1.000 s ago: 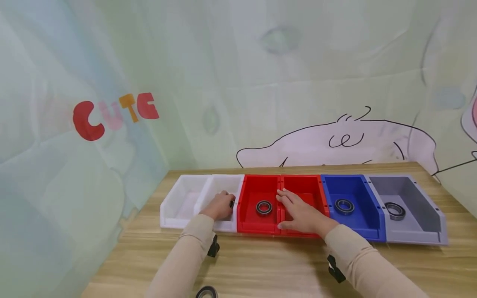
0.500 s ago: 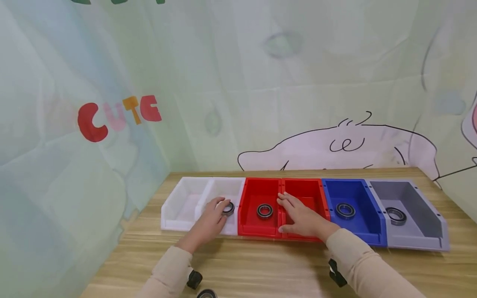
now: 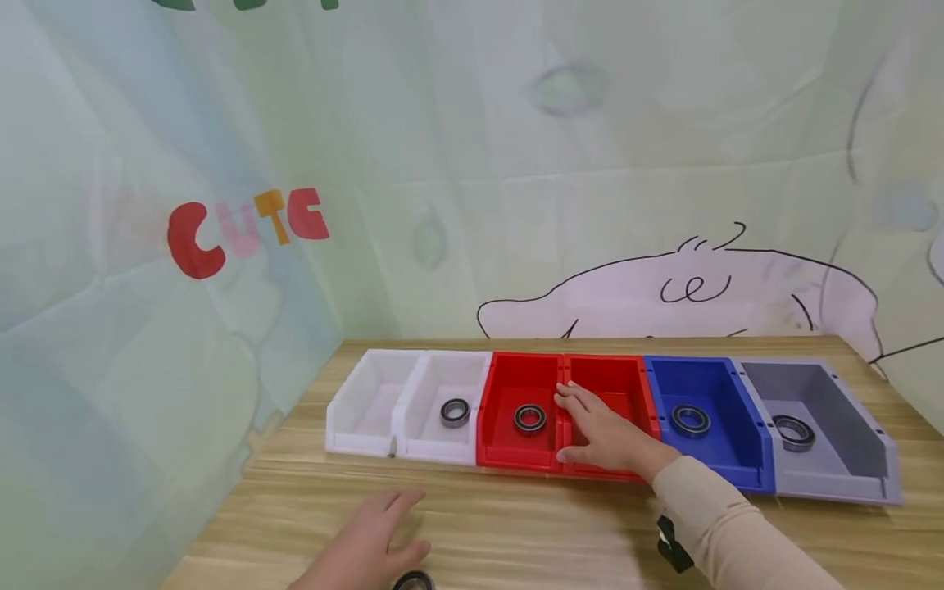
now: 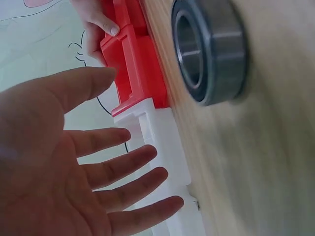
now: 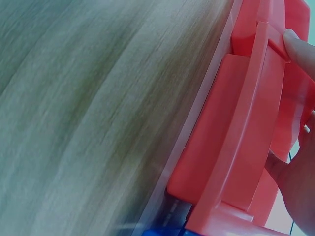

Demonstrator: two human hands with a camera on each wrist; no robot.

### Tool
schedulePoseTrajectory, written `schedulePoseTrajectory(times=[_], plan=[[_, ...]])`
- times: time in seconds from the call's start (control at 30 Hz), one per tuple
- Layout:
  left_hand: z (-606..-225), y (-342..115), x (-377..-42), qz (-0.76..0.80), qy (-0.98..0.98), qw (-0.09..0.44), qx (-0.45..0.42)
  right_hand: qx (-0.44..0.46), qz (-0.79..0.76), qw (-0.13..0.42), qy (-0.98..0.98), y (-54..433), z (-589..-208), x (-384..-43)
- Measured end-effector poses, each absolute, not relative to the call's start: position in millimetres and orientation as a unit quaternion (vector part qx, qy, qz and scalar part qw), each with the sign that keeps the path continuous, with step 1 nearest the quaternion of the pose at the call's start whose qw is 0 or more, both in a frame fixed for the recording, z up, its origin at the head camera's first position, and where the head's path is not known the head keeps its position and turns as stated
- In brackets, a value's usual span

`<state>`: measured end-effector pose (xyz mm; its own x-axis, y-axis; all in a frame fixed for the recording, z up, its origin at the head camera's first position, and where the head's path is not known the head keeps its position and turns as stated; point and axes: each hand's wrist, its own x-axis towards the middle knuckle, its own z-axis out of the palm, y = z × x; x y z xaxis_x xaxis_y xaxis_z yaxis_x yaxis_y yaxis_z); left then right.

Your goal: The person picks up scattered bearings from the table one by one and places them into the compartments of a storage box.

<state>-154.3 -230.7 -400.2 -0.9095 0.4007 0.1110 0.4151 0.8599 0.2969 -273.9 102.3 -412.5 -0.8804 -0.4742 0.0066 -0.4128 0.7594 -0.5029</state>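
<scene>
My left hand [image 3: 369, 541] is over the near part of the table, holding nothing. Its fingers are spread and lightly bent in the left wrist view, apart from a ball bearing [image 4: 226, 54] on the wood. My right hand [image 3: 608, 434] lies across the right-hand red bin [image 3: 615, 369], its fingertips at the divider between the two red bins. In the right wrist view its thumb [image 5: 298, 49] touches the red bin's front edge. Single bearings lie in the second white bin [image 3: 453, 369], the left-hand red bin [image 3: 519, 373], the blue bin [image 3: 693, 377] and the grey bin [image 3: 792, 381].
The bins stand side by side in a row towards the back of the wooden table [image 3: 516, 533]. At the far left end is another white bin [image 3: 379, 393] with no bearing visible in it. A printed cloth [image 3: 442, 164] hangs behind and to the left.
My left hand has let go of a bearing in the second white bin and drawn back towards the bearing at the near edge. The right hand has stayed at the red bins.
</scene>
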Motion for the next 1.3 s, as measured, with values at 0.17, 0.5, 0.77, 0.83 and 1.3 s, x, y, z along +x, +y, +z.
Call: schedulePoseTrajectory(times=[0.17, 0.5, 0.77, 0.83, 1.3], plan=[[-416.4, -239.6, -144.9, -0.152, -0.956, 0.007, -0.251, -0.233, -0.261, 0.064, 0.935, 103.7, -413.6, -273.6], [-431.4, -232.6, -131.9, -0.161, -0.953, -0.114, -0.228, -0.242, -0.256, 0.053, 0.934, 105.6, -414.3, -276.4], [-437.5, -220.0, -123.8, -0.183, -0.953, -0.036, -0.237, -0.251, -0.259, 0.047, 0.932, 105.8, -416.3, -276.5], [-437.9, -218.7, -123.4, -0.181, -0.954, -0.023, -0.236, -0.252, -0.259, 0.046, 0.931, 105.4, -416.4, -276.2], [-420.8, -239.4, -139.4, -0.176, -0.956, -0.087, -0.219, -0.249, -0.256, 0.054, 0.932, 102.7, -412.5, -274.1]])
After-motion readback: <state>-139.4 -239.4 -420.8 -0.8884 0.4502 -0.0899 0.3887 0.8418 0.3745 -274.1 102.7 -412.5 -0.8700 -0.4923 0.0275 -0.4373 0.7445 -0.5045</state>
